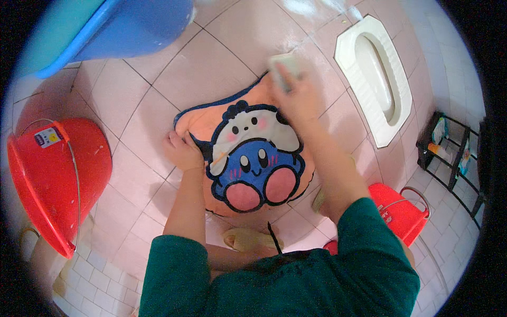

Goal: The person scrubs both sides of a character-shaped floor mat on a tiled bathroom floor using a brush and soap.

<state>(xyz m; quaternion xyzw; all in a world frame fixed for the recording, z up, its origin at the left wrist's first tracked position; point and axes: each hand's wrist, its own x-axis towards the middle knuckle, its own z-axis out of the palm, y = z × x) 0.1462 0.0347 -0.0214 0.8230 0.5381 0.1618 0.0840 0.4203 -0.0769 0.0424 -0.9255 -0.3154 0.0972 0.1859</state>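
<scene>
A peach-orange floor mat (258, 151) with a dark blue edge lies on the tiles in front of me. It bears a blue cartoon figure with pink feet and a white, dog-faced hood. My left hand (184, 151) grips the mat's left edge with its fingers curled. At the mat's far right corner, my right hand (299, 99) is closed round a pale scrubbing brush (283, 62). Motion smears the brush and the fingers, so its bristles cannot be made out. The mat's far left edge is slightly curled.
A red bucket (84, 153) with a wire handle stands on the left, a blue tub (132, 31) at the far left. A white squat toilet (364, 68) is set in the floor at right. Nearer are a black rack (449, 153) and another red bucket (393, 208).
</scene>
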